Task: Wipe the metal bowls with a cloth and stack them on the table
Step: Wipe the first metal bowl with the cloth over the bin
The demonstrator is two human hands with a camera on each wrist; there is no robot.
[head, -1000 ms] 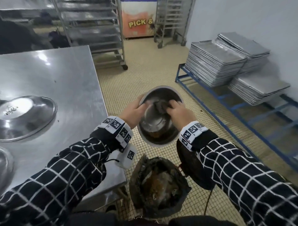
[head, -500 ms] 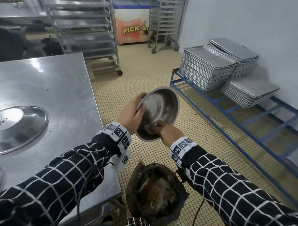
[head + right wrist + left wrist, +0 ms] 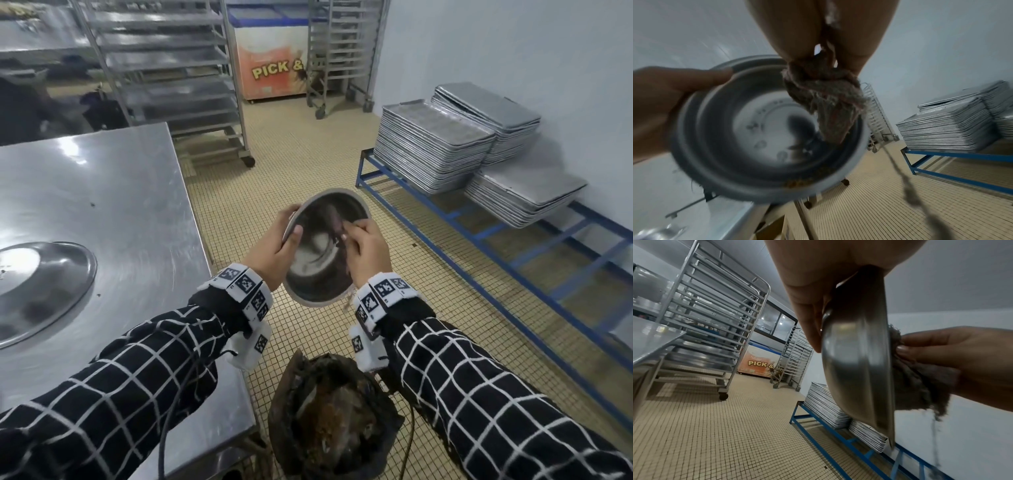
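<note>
I hold a round metal bowl [image 3: 318, 263] tilted on edge above the tiled floor, just right of the steel table [image 3: 113, 205]. My left hand [image 3: 277, 246] grips its left rim, thumb inside and fingers behind [image 3: 809, 331]. My right hand [image 3: 366, 250] pinches a frayed grey-brown cloth [image 3: 824, 97] and presses it against the bowl's inner wall. Brown crumbs [image 3: 799, 182] stick to the lower inside rim. The cloth [image 3: 916, 382] bulges past the bowl's edge [image 3: 859, 369] in the left wrist view.
A dirty black bag of scraps [image 3: 329, 418] stands on the floor below my hands. An upturned metal bowl [image 3: 37, 287] lies on the table's left side. Stacks of baking trays [image 3: 431, 147] rest on a blue frame at the right. Wheeled tray racks [image 3: 178, 78] stand behind.
My right hand with the cloth has swept from the bowl's lower rim up to its upper right inside wall. The bowl stays tilted in my left hand.
</note>
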